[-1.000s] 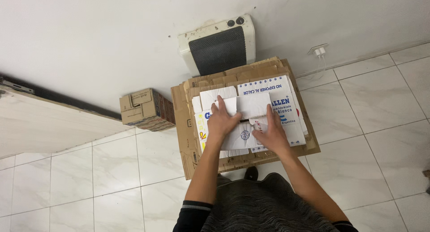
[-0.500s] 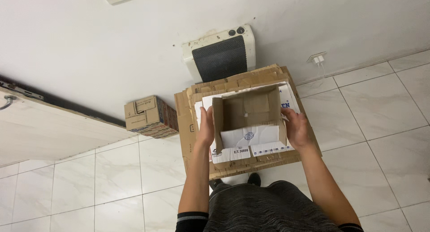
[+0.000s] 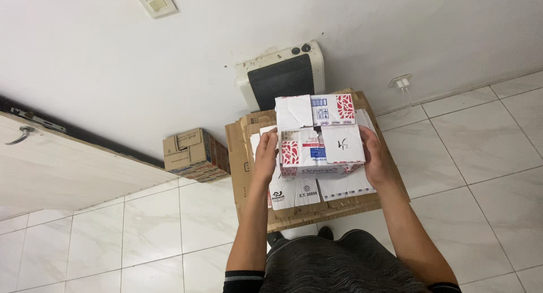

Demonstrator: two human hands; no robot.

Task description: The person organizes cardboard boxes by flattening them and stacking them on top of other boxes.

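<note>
Both forearms reach forward from my body. My left hand [image 3: 264, 157] lies flat against the left wall of the white-and-red cardboard box [image 3: 318, 141], my right hand [image 3: 375, 157] against its right wall; both grasp it, fingers extended. The box is printed corrugated card, rectangular, its far flaps folded up towards the wall. Its long axis runs left to right. It sits over the stack of flattened cartons [image 3: 300, 205], below the wall heater [image 3: 281, 75].

Dark sleeves pushed up, grey striped top.
</note>
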